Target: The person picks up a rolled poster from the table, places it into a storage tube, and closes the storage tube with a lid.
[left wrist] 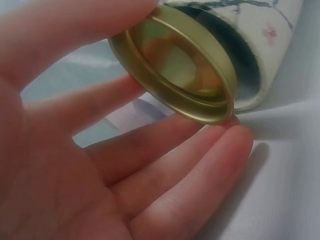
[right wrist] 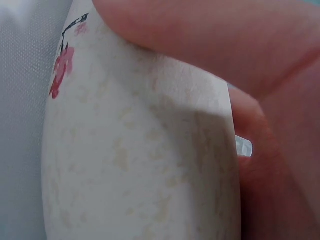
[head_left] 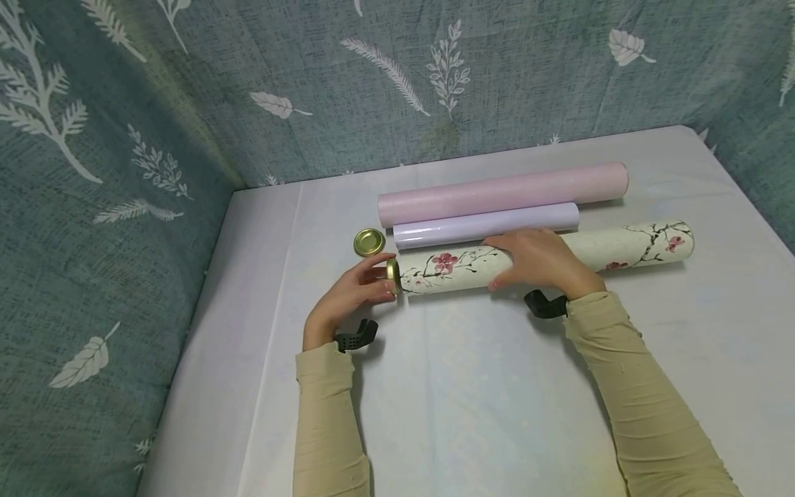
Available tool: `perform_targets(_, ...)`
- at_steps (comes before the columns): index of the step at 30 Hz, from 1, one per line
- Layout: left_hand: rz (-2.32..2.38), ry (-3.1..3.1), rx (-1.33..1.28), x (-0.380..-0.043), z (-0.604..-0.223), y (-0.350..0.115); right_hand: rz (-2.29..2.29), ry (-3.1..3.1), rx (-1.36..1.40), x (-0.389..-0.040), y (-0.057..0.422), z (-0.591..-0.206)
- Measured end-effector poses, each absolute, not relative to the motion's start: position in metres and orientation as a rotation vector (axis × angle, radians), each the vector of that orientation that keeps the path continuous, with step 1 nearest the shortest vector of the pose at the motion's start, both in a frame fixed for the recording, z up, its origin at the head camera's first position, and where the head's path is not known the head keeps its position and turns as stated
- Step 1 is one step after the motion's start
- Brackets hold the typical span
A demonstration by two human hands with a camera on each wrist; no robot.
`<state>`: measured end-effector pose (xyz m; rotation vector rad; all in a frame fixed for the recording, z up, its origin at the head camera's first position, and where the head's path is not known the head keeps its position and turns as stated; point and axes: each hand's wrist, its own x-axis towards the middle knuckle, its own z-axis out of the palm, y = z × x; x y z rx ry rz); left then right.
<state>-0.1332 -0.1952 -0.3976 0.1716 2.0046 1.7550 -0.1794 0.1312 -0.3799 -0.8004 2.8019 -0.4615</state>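
A long cream tube with painted blossom branches (head_left: 459, 268) lies across the table, probably a roll or cardboard tube. My right hand (head_left: 543, 262) grips it from above near its middle, thumb on the near side, fingers over the far side. At its left end my left hand (head_left: 348, 293) pinches a round gold metal lid (left wrist: 175, 70) between thumb and fingers. The lid is tilted against the tube's open end, and the dark opening (left wrist: 245, 65) shows beside its rim. In the right wrist view the tube's speckled surface (right wrist: 135, 150) fills the middle, under the thumb.
Behind the blossom tube lie a shorter glossy lilac roll (head_left: 487, 226) and a longer pink roll (head_left: 503, 195), roughly parallel to it. A second gold lid (head_left: 369, 241) rests flat beyond the left hand. Patterned green cloth (head_left: 373, 83) hangs at the table's back and left.
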Motion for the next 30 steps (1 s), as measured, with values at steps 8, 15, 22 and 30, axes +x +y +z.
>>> perform_targets(8, 1.761, 2.006, 0.202, -0.141, -0.418, -0.197, -0.457, 2.799, -0.792, -0.178, 0.131, -0.378)
perform_targets(15, 1.792, 1.969, 0.232, -0.142, -0.421, -0.196, -0.472, 2.803, -0.787, -0.178, 0.130, -0.377)
perform_targets(22, 1.807, 1.959, 0.212, -0.141, -0.422, -0.195, -0.483, 2.803, -0.804, -0.178, 0.130, -0.377)
perform_targets(30, 1.778, 1.952, 0.237, -0.139, -0.412, -0.194, -0.475, 2.806, -0.810, -0.179, 0.130, -0.379)
